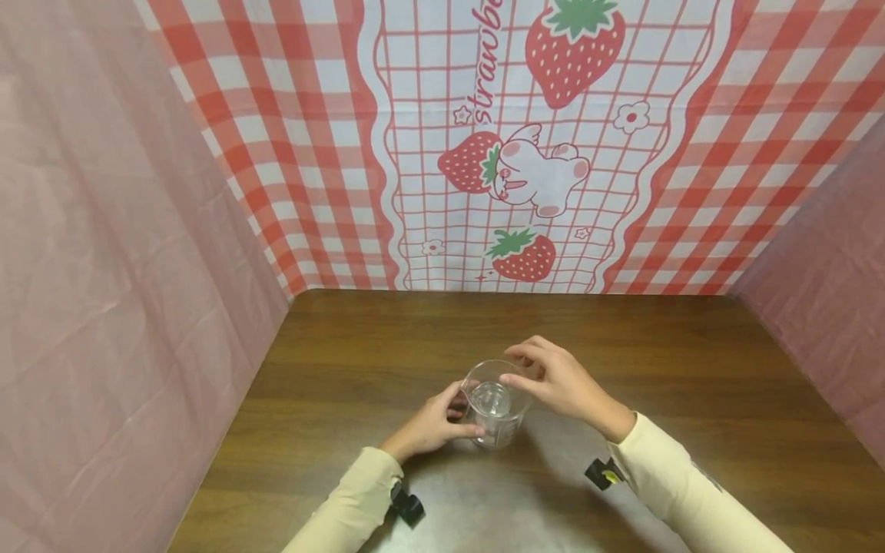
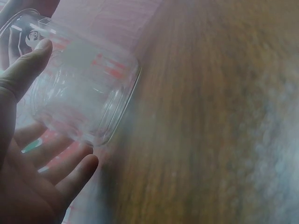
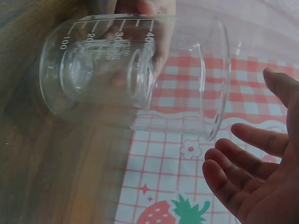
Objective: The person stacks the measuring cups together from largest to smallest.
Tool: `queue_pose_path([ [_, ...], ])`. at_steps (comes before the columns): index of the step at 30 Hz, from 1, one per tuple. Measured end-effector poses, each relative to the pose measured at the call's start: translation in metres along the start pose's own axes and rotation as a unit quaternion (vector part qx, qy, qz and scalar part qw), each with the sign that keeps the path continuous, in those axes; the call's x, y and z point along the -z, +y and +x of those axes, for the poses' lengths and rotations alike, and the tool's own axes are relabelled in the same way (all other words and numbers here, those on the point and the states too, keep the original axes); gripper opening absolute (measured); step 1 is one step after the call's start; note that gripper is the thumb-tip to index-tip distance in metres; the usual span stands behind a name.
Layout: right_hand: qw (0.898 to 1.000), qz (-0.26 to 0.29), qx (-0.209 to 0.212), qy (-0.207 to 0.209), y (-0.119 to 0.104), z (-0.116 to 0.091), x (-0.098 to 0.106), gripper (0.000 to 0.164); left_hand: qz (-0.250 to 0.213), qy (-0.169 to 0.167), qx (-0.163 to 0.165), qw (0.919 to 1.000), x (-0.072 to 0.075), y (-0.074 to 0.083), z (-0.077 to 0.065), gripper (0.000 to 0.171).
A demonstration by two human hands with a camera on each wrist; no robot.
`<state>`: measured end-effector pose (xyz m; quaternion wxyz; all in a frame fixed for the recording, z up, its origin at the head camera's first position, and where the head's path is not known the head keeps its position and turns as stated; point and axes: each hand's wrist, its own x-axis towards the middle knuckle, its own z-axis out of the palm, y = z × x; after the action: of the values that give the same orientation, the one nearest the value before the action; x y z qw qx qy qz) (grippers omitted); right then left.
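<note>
A large clear glass beaker (image 1: pixel 510 427) with white graduation marks stands upright, its base at the wooden tabletop. Inside it sits a smaller beaker (image 3: pixel 107 70), also clear and graduated, well below the big rim. My left hand (image 1: pixel 437 421) grips the large beaker's side, thumb at the front and fingers around the back. Above the rim's right side is my right hand (image 1: pixel 561 378), its fingers spread and loosely bent. The right wrist view shows those fingers (image 3: pixel 226 179) beside the beaker's mouth, with nothing between them and the thumb.
The brown wooden table (image 1: pixel 332 346) meets a red-and-white checked cloth (image 1: pixel 332 153) with strawberry prints at the back. Pink cloth (image 1: pixel 104 269) hangs on the left, and another pink cloth (image 1: pixel 823 269) on the right. Small black devices (image 1: pixel 408 507) are strapped at both wrists.
</note>
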<state>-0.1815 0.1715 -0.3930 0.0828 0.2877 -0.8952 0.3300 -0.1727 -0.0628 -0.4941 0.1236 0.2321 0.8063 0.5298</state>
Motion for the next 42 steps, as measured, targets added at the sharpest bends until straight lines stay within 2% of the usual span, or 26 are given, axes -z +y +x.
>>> queue_pose_path([
  [8, 1.0, -0.001, -0.023, -0.013, 0.006, -0.007, -0.005, 0.056, -0.001, 0.0, 0.0, 1.0, 0.0, 0.0, 0.0, 0.076],
  [19, 0.999, -0.007, -0.019, -0.051, 0.012, -0.014, -0.011, 0.076, -0.002, 0.002, -0.004, 1.0, 0.001, -0.001, 0.001, 0.075],
  [26, 0.997, 0.007, -0.037, -0.064, 0.013, -0.017, -0.014, 0.089, -0.005, 0.0, -0.004, 1.0, 0.001, -0.001, 0.001, 0.075],
  [29, 0.996, 0.012, -0.046, -0.075, 0.015, -0.018, -0.015, 0.093, -0.003, 0.0, -0.001, 1.0, 0.001, -0.001, 0.001, 0.076],
  [37, 0.995, 0.018, -0.034, -0.087, 0.024, -0.021, -0.017, 0.097, -0.005, 0.001, 0.002, 1.0, 0.001, -0.001, 0.0, 0.076],
  [42, 0.993, 0.042, -0.052, -0.1, 0.025, -0.024, -0.021, 0.105, -0.007, 0.001, 0.004, 1.0, 0.001, -0.001, -0.001, 0.076],
])
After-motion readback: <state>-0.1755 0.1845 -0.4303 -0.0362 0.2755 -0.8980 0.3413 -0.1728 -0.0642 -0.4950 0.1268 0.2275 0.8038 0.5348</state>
